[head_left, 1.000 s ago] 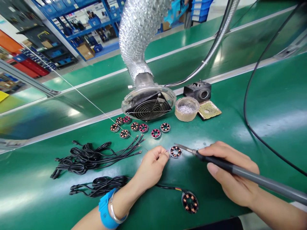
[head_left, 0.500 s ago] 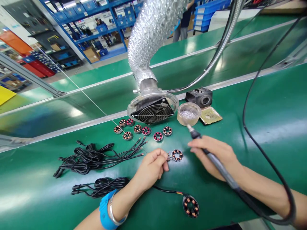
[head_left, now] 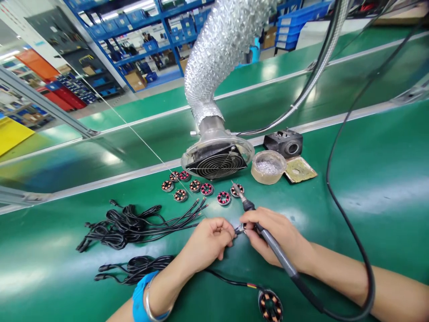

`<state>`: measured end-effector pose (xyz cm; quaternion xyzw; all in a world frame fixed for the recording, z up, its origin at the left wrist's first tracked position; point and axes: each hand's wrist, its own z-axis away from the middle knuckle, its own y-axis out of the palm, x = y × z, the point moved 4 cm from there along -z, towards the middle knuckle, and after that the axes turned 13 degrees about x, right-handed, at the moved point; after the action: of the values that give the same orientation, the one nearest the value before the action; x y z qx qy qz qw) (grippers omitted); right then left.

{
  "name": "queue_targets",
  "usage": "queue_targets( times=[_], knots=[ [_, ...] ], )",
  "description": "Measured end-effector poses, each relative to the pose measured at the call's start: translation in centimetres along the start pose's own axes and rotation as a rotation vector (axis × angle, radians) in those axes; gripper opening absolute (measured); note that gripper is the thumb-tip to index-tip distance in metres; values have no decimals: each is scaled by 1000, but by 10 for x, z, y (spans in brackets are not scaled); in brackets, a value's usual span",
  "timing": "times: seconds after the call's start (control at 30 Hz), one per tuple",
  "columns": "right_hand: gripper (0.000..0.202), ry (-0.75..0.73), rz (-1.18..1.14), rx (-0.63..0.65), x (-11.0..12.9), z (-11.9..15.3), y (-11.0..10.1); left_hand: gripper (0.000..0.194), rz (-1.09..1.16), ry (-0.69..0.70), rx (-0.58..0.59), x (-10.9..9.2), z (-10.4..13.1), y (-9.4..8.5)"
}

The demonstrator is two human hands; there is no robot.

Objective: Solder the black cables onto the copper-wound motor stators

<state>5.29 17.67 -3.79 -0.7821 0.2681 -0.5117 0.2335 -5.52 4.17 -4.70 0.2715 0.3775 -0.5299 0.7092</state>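
My left hand (head_left: 208, 240) is closed in a pinch at the wire leads of a small motor stator (head_left: 244, 227). Most of that stator is hidden by fingers, and its visible rim looks tilted. A soldering iron (head_left: 275, 248) lies in my right hand (head_left: 284, 235), its metal tip pointing up and left above the bench. Thumb and forefinger of the same hand also touch the stator. Below my hands, a finished-looking stator (head_left: 270, 306) with copper windings joins a black cable (head_left: 228, 280). Several loose stators (head_left: 207, 189) with copper or red windings sit beyond my hands.
A fume extractor hood (head_left: 217, 158) hangs from a silver duct (head_left: 209, 67). Right of it stand a tub of metallic bits (head_left: 268, 175), a yellowish sponge (head_left: 300, 170) and a black iron holder (head_left: 284, 142). Coiled black cables (head_left: 120, 226) lie left. The iron's cord (head_left: 350, 214) loops right.
My right hand has moved left with the soldering iron, away from the tub, and its fingertips now touch the stator. The stator has tipped from lying flat. The view has shifted slightly.
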Motion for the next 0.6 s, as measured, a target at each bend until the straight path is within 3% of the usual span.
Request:
queue_targets(
  times=[0.2, 0.4, 0.6],
  knots=[
    [37, 30, -32, 13, 3, 2, 3, 10, 22, -11, -21, -3, 0, 2],
    [35, 48, -68, 13, 3, 2, 5, 9, 89, 100, -21, -3, 0, 3],
    [34, 78, -92, 27, 2, 2, 5, 15, 53, 121, -12, -1, -1, 4]
  ],
)
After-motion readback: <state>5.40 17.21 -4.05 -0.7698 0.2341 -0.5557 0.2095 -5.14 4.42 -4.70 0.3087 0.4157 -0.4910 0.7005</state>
